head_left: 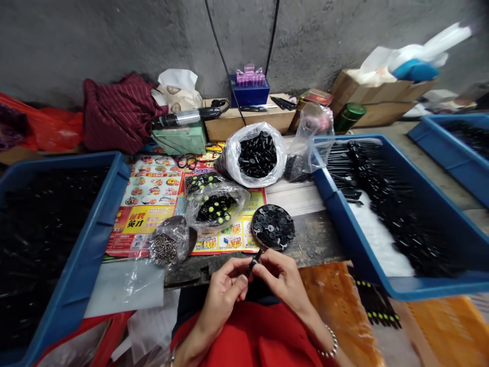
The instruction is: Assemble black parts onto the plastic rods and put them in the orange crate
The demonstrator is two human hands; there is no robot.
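- Holding a small black piece beside the front edge of the worktop, I grasp it with both hands.
- My left hand pinches its lower part between thumb and fingers, perhaps for keeping it steady. The lower end is hidden there, so I cannot tell its shape.
- My right hand grips from the other side, with the tips of thumb and forefinger. The upper end comes out above these fingertips, tilted away from me; I think this leaves it uncovered for my eyes.
- Just beyond, near the front edge, a round dish carries flat black parts, probably placed for a short reach.
- Toward the front left corner, a clear bag shows small metal screws, easy to pick, I suppose.
- In the middle lie bagged black parts with yellow-green dots. Farther, a white bag of glossy black pieces stands with its mouth wide, presumably to let fingers in.
- At the left edge is one blue crate, at the right edge another blue crate; both contain black items.
- Near the far edge, a power tool rests upon a green box, maybe to save working space.
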